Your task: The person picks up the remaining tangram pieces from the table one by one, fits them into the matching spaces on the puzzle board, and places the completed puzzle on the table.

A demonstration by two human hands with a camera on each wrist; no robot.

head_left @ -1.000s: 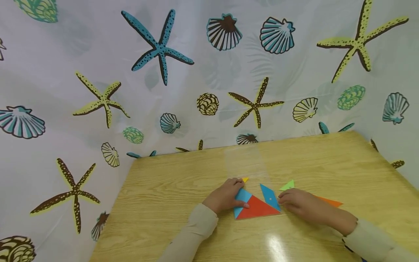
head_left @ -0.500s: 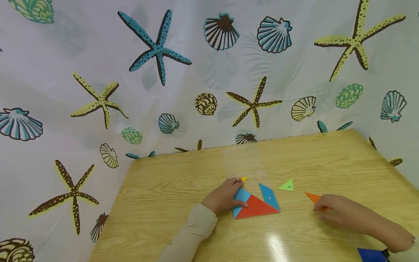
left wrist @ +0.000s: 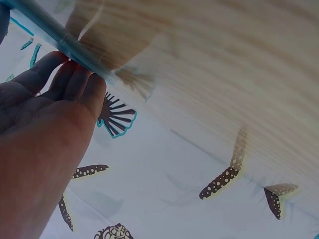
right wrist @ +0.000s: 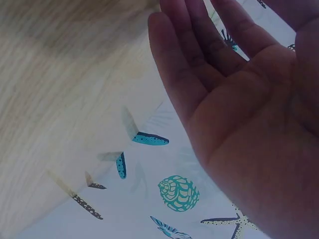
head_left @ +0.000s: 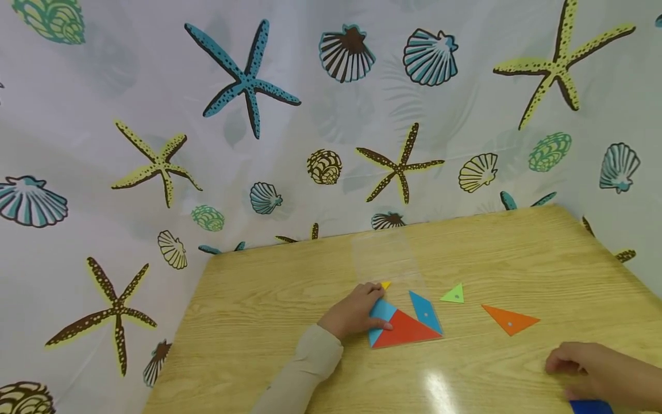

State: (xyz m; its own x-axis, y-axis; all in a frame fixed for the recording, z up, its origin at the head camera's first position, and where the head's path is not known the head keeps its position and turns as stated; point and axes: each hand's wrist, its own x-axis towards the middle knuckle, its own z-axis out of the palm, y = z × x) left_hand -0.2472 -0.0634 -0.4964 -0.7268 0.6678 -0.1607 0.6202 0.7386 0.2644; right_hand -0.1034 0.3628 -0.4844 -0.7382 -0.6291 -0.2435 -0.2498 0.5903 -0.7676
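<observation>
In the head view my left hand [head_left: 357, 312] holds a flat light-blue tangram board [head_left: 383, 310], thumb over its face and fingers along its far left edge. The left wrist view shows those fingers against the board's blue edge [left wrist: 65, 42]. A red triangle [head_left: 403, 330] lies on the board beside the thumb, and a yellow tip [head_left: 386, 285] pokes out past the fingers. A blue parallelogram [head_left: 426, 313] lies at the board's right. My right hand [head_left: 602, 371] hovers over a dark-blue piece [head_left: 589, 407], fingers loosely bent, with no piece visible in its grasp.
A light-green triangle [head_left: 455, 294] and an orange triangle [head_left: 511, 319] lie apart on the wooden table [head_left: 279, 299], right of the board. A clear sheet [head_left: 385, 256] lies behind it. A shell-and-starfish cloth [head_left: 320, 115] hangs around the table's back and sides.
My right hand has moved right and toward me, from beside the parallelogram, past the orange triangle, to the dark-blue piece. The left hand stays on the board.
</observation>
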